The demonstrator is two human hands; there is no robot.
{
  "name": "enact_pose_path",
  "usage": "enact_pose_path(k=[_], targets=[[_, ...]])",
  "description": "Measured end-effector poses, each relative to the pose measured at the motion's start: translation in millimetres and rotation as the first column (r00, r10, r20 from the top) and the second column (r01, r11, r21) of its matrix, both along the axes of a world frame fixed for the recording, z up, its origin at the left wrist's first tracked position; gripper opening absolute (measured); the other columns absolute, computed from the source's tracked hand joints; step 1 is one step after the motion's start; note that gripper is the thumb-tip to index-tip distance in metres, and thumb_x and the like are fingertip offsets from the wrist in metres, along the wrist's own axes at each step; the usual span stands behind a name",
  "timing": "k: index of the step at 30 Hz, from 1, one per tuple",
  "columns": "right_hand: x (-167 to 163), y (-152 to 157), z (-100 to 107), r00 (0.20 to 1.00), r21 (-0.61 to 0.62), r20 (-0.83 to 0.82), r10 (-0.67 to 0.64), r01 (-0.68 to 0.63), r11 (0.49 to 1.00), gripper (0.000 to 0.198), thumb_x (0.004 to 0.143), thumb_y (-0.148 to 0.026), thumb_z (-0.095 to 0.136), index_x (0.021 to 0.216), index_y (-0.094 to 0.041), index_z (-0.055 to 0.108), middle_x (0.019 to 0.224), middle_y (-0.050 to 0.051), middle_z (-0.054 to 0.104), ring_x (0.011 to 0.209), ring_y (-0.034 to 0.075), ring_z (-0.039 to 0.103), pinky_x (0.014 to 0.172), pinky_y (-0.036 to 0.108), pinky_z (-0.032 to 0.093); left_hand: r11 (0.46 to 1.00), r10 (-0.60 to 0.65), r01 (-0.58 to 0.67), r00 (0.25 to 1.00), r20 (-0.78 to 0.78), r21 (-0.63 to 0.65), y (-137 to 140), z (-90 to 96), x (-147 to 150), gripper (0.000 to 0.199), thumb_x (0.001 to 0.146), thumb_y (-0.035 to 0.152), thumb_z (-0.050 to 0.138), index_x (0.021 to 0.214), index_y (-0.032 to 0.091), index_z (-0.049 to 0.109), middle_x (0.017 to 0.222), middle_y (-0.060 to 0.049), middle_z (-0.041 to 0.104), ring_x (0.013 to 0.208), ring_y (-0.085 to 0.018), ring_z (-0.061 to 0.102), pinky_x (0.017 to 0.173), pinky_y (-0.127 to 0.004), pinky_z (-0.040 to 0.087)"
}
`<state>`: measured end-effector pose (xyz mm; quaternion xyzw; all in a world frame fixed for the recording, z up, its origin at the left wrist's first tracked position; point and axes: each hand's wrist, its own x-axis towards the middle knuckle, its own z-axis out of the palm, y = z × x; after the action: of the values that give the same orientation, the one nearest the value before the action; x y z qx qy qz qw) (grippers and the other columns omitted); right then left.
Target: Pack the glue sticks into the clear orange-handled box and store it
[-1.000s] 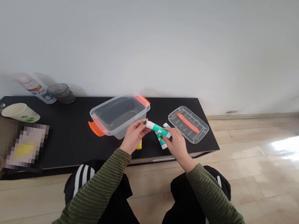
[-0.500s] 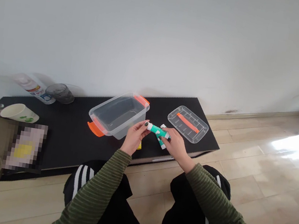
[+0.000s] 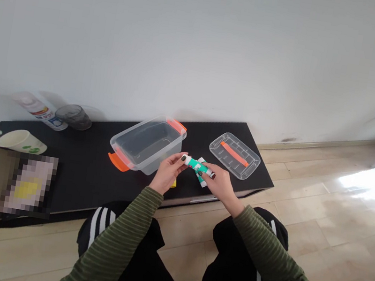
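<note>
A green-and-white glue stick [image 3: 197,165] is held sideways over the front of the black table. My left hand [image 3: 169,171] pinches its white left end between thumb and fingertips. At the other end, my right hand [image 3: 219,181] has its fingers closed around the stick. Beneath it a second green-and-white stick [image 3: 203,182] lies on the table, partly covered by the first stick and my right hand. Something yellow [image 3: 174,184] shows just beside my left hand, mostly hidden.
A clear plastic box [image 3: 147,146] with orange latches stands lidless behind my left hand. Its clear lid [image 3: 235,155] with an orange handle lies right on the black table [image 3: 95,183]. Leftward are a paper cup [image 3: 22,141], a dark glass [image 3: 73,116] and a spray can [image 3: 41,110].
Both hands keep hold of the glue stick, which has barely shifted. The whole view has slid slightly.
</note>
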<state>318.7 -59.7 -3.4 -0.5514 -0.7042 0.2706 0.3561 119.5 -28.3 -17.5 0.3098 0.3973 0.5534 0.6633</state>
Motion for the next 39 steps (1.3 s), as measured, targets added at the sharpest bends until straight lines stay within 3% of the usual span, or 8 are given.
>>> enact_pose_path(k=[8, 12, 15, 20, 24, 29, 34, 39], targets=[[23, 18, 12, 0.987, -0.139, 0.159, -0.027, 0.050, 0.989, 0.029, 0.085, -0.031, 0.064, 0.112, -0.023, 0.072, 0.092, 0.001, 0.074, 0.078, 0.017, 0.065, 0.073, 0.027, 0.046, 0.985, -0.026, 0.091, 0.916, -0.401, 0.144, 16, -12.0, -1, 0.045, 0.079, 0.039, 0.075, 0.118, 0.016, 0.070, 0.120, -0.013, 0.071, 0.110, -0.025, 0.066, 0.102, -0.044, 0.049], [39, 31, 16, 0.885, -0.132, 0.407, -0.227, 0.302, 0.944, 0.031, 0.091, -0.033, 0.056, 0.118, -0.024, 0.068, 0.105, 0.006, 0.074, 0.096, 0.023, 0.067, 0.080, 0.032, 0.047, 0.935, 0.211, 0.142, 0.512, -0.833, 0.324, 26, -27.2, -9, 0.042, 0.087, 0.022, 0.059, 0.128, 0.018, 0.065, 0.137, -0.015, 0.062, 0.129, -0.030, 0.055, 0.112, -0.050, 0.039], [41, 36, 10, 0.804, -0.195, 0.558, -0.206, 0.368, 0.909, 0.032, 0.094, -0.035, 0.052, 0.120, -0.023, 0.065, 0.110, 0.009, 0.072, 0.104, 0.027, 0.066, 0.082, 0.035, 0.048, 0.910, 0.243, 0.291, 0.201, -0.949, 0.294, 27, -39.5, -8, 0.043, 0.087, 0.014, 0.051, 0.128, 0.015, 0.065, 0.140, -0.018, 0.059, 0.131, -0.032, 0.054, 0.112, -0.051, 0.039], [30, 38, -1, 0.722, -0.247, 0.684, -0.102, 0.361, 0.899, 0.036, 0.096, -0.036, 0.047, 0.124, -0.018, 0.061, 0.113, 0.016, 0.069, 0.113, 0.030, 0.061, 0.082, 0.038, 0.049, 0.878, 0.265, 0.410, 0.011, -0.964, 0.246, 22, -46.7, -1, 0.039, 0.088, 0.016, 0.052, 0.124, 0.016, 0.066, 0.127, -0.017, 0.067, 0.119, -0.033, 0.060, 0.106, -0.051, 0.042], [24, 39, -10, 0.699, -0.252, 0.712, -0.065, 0.341, 0.906, 0.032, 0.093, -0.030, 0.051, 0.120, -0.017, 0.062, 0.113, 0.017, 0.068, 0.114, 0.030, 0.058, 0.081, 0.038, 0.050, 0.900, 0.228, 0.350, 0.133, -0.965, 0.261, 21, -43.3, -1, 0.031, 0.085, 0.013, 0.053, 0.112, 0.017, 0.069, 0.112, -0.015, 0.070, 0.109, -0.033, 0.062, 0.101, -0.048, 0.044], [22, 37, -15, 0.726, -0.087, 0.674, -0.134, 0.258, 0.962, 0.024, 0.094, -0.025, 0.051, 0.110, -0.017, 0.067, 0.114, 0.018, 0.067, 0.118, 0.031, 0.052, 0.078, 0.036, 0.051, 0.933, 0.212, 0.131, 0.549, -0.808, 0.334, 21, -35.8, -3, 0.026, 0.079, 0.013, 0.064, 0.101, 0.022, 0.072, 0.108, -0.012, 0.070, 0.106, -0.029, 0.063, 0.105, -0.044, 0.041], [13, 29, -17, 0.801, -0.066, 0.597, -0.045, 0.105, 0.992, 0.021, 0.094, -0.029, 0.055, 0.107, -0.021, 0.069, 0.109, 0.013, 0.068, 0.114, 0.028, 0.053, 0.079, 0.033, 0.050, 0.987, 0.108, -0.036, 0.877, -0.468, 0.158, 18, -26.2, 0, 0.027, 0.074, 0.024, 0.076, 0.101, 0.020, 0.071, 0.104, -0.008, 0.070, 0.097, -0.022, 0.066, 0.101, -0.041, 0.046], [6, 26, -20, 0.766, -0.153, 0.643, -0.005, 0.135, 0.979, 0.020, 0.093, -0.029, 0.057, 0.105, -0.018, 0.069, 0.111, 0.016, 0.068, 0.116, 0.031, 0.053, 0.082, 0.036, 0.049, 0.999, -0.001, -0.003, 0.997, -0.074, -0.053, 7, -11.1, -1, 0.031, 0.079, 0.030, 0.076, 0.105, 0.017, 0.067, 0.100, -0.007, 0.072, 0.097, -0.020, 0.071, 0.099, -0.041, 0.051]])
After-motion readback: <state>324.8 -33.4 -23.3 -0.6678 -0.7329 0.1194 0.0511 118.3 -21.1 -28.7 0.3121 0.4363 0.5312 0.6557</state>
